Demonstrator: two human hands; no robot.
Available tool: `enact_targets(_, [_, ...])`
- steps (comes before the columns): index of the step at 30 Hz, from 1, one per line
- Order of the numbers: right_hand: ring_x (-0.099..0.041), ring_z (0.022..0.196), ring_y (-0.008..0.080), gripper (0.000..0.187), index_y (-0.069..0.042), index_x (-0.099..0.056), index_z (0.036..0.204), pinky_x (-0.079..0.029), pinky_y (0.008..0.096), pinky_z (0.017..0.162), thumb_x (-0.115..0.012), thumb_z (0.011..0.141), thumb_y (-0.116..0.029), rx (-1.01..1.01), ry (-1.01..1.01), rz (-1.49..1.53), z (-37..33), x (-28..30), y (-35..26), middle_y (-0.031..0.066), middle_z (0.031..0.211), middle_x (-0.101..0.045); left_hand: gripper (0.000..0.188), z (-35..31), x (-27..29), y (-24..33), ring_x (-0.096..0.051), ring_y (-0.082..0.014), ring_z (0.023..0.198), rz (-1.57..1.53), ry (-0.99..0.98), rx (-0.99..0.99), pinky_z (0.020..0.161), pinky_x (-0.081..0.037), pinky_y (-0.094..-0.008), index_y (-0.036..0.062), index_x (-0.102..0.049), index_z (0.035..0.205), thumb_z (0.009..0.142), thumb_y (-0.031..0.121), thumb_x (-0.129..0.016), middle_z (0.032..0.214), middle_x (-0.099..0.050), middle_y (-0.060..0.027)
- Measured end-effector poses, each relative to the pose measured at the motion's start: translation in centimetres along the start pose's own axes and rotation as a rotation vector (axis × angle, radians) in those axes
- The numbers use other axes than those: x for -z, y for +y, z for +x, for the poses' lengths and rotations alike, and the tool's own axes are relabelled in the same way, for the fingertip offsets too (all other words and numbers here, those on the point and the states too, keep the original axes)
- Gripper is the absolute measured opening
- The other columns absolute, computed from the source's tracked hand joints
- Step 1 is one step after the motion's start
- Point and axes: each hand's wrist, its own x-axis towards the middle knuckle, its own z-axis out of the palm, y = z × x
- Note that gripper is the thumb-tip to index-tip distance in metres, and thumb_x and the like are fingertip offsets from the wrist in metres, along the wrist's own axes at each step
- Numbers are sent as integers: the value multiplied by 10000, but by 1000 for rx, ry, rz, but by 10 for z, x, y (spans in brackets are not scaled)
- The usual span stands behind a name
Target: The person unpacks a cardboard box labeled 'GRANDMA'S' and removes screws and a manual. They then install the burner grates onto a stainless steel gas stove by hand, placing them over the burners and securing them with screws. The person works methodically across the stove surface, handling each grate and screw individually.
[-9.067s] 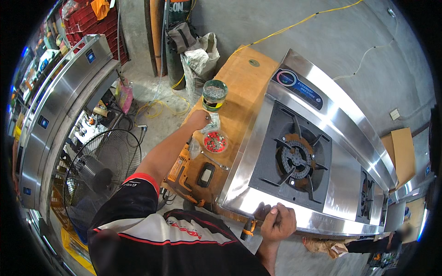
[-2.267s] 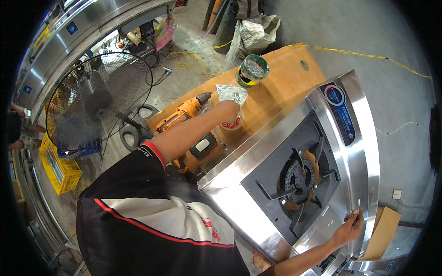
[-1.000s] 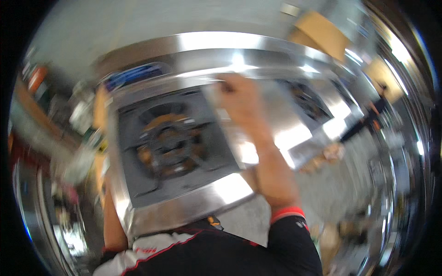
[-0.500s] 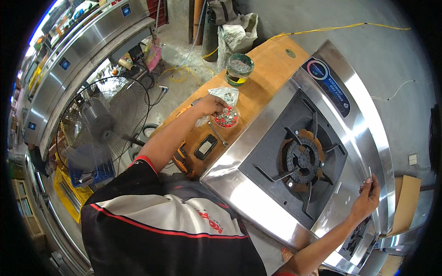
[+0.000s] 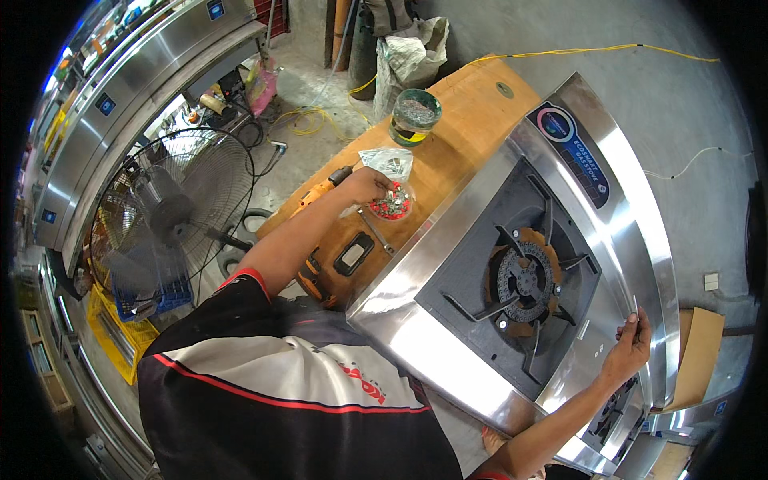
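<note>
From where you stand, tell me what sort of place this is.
Probably a workshop that assembles or repairs gas stoves: there's a large steel stove, an orange power drill and a heap of small red and silver parts.

Drill (image 5: 317, 191) partly behind left forearm (image 5: 302, 227), slim piece (image 5: 635, 303) in right grip (image 5: 630, 330) indistinct
</note>
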Motion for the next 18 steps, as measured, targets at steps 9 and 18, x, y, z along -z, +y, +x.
enact_targets(9, [-518,711,81,308,-30,-696,1170,-449,235,656,-677,964,-259,-34,3,-36,-3,0,-3,29,890,-649,215,-4,-10,27,-705,-233,846,301,53,21,791,-544,-353,113,-774,957,747,150,-798,901,-745,-106])
enact_targets(18, [-510,710,83,293,-33,-691,1177,-451,232,661,-673,967,-237,-59,-7,-1,-2,-1,-9,18,834,-611,196,-5,-6,32,-706,-202,803,281,16,22,762,-560,-345,56,-757,967,803,162,-769,888,-747,-97])
